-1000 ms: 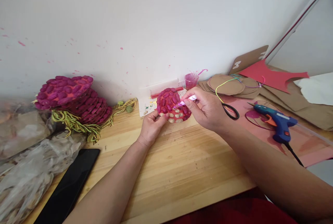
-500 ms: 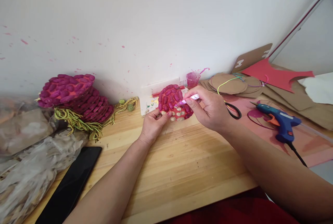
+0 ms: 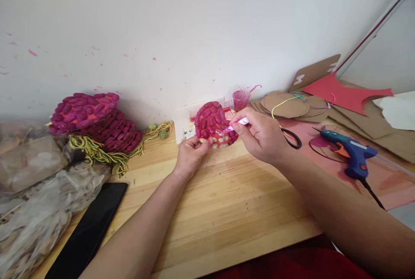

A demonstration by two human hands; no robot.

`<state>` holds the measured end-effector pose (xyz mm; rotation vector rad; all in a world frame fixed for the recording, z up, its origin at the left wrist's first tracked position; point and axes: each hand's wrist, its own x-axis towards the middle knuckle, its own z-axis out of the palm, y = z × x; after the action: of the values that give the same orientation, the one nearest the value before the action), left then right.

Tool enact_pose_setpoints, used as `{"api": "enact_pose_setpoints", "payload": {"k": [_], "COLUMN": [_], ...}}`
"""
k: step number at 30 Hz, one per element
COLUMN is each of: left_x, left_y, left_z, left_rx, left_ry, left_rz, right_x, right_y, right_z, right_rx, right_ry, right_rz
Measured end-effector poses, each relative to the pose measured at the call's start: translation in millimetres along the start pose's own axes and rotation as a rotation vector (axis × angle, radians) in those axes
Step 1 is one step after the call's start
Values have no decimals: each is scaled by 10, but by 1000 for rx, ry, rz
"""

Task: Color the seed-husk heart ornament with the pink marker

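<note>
My left hand (image 3: 189, 154) is closed on the lower left edge of a round red disc (image 3: 212, 121) covered with peanut-shell-like lumps, tilted up toward me. Most of its lumps are wet magenta, while those along the bottom edge are bare tan. Pinched in my right hand (image 3: 261, 136) is a paintbrush (image 3: 241, 122) with a white, paint-smeared handle. Its tip meets the lumps at the disc's lower right, though the bristles are hard to make out. Just behind stands a clear plastic cup (image 3: 241, 99) stained with magenta paint.
At left are a stack of magenta discs (image 3: 87, 112) with yellow-green yarn, plastic bags (image 3: 48, 201) and a black phone-like slab (image 3: 89, 231). On the right lie a blue glue gun (image 3: 352, 151), black-handled scissors (image 3: 292, 138), cardboard circles (image 3: 285, 104) and red paper (image 3: 350, 93).
The disc has tilted and shifted slightly up and left in my left hand. The brush tip has moved slightly down and left, and a little more of the disc's lower lumps looks magenta.
</note>
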<state>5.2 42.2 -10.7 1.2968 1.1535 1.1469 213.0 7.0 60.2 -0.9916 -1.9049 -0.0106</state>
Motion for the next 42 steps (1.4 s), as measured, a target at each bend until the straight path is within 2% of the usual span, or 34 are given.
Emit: {"api": "enact_pose_setpoints", "payload": {"k": [18, 25, 42], "left_x": [-20, 11, -5], "left_y": [28, -27, 27], "left_z": [-10, -25, -23], "left_rx": [-18, -43, -82], "left_ry": [-152, -81, -114], "left_rz": [-5, 6, -26], "right_x": [0, -10, -16], "right_y": [-4, 17, 8], "right_z": [7, 11, 4], "right_rx": [45, 10, 45], "right_ry": [15, 19, 64], "right_rz": [-1, 17, 40]}}
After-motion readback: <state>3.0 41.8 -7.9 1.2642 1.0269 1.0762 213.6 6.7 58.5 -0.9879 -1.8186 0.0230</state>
